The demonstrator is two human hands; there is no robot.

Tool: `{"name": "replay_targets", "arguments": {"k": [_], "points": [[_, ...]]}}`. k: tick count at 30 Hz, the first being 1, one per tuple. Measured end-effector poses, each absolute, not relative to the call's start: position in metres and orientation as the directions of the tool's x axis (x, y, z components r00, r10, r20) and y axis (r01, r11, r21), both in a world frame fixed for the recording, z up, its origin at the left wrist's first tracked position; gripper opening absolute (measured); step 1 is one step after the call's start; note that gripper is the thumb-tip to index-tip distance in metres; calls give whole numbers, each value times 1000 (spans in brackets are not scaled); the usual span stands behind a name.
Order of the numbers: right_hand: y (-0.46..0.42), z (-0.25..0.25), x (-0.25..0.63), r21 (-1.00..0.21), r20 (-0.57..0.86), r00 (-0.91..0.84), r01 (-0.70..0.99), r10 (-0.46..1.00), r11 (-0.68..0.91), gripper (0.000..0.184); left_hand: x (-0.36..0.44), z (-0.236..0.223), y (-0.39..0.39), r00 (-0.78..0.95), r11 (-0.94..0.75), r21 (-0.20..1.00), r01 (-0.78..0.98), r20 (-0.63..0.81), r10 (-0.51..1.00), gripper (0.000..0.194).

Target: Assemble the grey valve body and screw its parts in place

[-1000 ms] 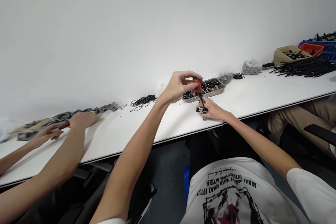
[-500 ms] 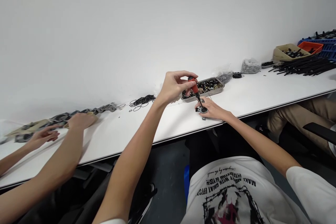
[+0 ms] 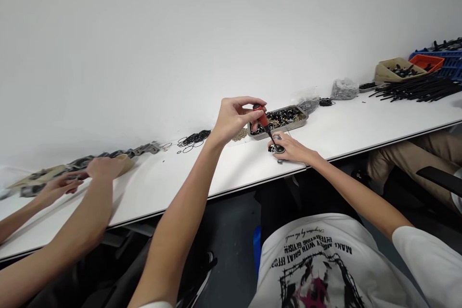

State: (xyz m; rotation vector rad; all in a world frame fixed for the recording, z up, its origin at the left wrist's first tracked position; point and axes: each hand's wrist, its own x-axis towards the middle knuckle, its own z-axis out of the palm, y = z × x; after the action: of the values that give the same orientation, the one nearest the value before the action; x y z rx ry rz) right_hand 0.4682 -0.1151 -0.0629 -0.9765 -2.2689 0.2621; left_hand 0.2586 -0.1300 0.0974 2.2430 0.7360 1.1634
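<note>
My left hand pinches the red and black handle of a screwdriver. The tool leans, its dark shaft pointing down and right into a small round grey and black part. Fingers of my right hand wrap around that part and hold it low at the white table. Its exact kind is too small to make out, and the screwdriver's tip is hidden in it. Just behind both hands lies a metal tray filled with small black and gold-coloured pieces.
Black rings and a heap of small gold-coloured bits lie left of the tray. Plastic bags, black rods and bins line the right. At left, a co-worker's hands handle grey parts.
My left hand and the screwdriver's handle have shifted slightly left, so the tool leans more. My right hand stays around the part. The co-worker's hands have moved a little.
</note>
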Motion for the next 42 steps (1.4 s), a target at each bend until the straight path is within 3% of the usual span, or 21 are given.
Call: {"name": "replay_targets", "arguments": {"k": [42], "points": [[-122,-58,466,-408,510,-523,552,682,728,24,267,95,-132,505,-714,667,212,550,665,30]]}}
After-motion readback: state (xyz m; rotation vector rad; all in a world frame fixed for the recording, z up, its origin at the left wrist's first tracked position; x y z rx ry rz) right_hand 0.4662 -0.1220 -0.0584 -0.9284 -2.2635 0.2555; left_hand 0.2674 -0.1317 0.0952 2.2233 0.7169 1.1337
